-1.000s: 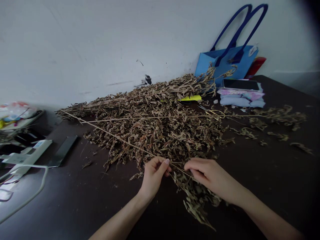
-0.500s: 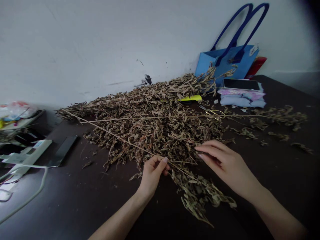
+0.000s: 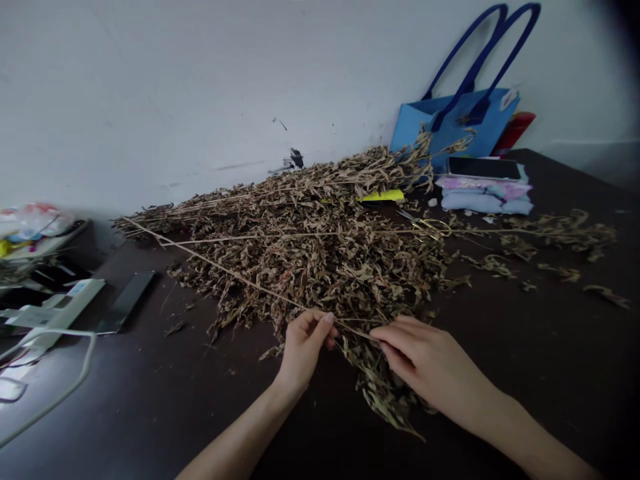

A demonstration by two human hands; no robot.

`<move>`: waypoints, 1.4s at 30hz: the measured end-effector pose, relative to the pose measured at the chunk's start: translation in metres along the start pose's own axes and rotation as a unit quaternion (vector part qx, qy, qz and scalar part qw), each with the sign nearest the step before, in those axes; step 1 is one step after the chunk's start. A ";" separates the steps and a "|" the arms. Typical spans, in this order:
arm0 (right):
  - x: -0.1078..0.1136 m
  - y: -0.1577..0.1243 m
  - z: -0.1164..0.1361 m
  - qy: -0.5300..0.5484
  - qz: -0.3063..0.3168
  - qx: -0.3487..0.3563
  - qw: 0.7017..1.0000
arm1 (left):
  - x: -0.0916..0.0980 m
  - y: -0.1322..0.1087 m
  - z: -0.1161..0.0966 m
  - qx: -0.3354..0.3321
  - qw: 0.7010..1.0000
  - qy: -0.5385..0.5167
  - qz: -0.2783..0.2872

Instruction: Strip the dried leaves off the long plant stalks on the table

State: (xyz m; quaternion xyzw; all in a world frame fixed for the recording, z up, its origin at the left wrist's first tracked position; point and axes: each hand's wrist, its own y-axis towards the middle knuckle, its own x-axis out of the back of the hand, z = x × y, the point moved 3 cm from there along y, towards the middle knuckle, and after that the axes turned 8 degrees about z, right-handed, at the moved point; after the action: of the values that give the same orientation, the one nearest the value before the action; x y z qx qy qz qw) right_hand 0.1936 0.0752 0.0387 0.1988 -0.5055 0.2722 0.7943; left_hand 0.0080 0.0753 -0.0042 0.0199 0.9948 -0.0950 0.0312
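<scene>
A long dried stem (image 3: 240, 277) slants from the upper left down to my hands. My left hand (image 3: 309, 340) pinches it between thumb and fingers near its leafy end. Just to the right, my right hand (image 3: 420, 357) has its thumb and fingertips closed on the same stem. Greenish dried leaves (image 3: 383, 393) of this stem hang below and partly behind my right hand. Behind both hands spreads a wide heap of brown dried leaves (image 3: 320, 260), with another long stem lying across it.
Gold-handled scissors (image 3: 431, 229) lie right of the heap, near a yellow item (image 3: 383, 196). A phone (image 3: 483, 169) tops folded cloths (image 3: 485, 200) before a blue bag (image 3: 450, 127). At left are a dark flat object (image 3: 127, 303), a white power strip (image 3: 65, 310) and a cable.
My right hand has moved left and down from beside the heap and closed its fingers on the stem. My left hand has stayed in place.
</scene>
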 end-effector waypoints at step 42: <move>-0.001 0.010 0.004 -0.074 -0.027 0.062 0.995 | 0.006 0.003 -0.003 0.000 1.000 -0.009 -0.002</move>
State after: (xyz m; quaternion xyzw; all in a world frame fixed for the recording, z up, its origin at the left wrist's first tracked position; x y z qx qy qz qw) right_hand 0.1844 0.0805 0.0402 0.2807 -0.5394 0.2660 0.7480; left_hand 0.0022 0.0788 -0.0016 0.0169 0.9945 -0.0953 0.0403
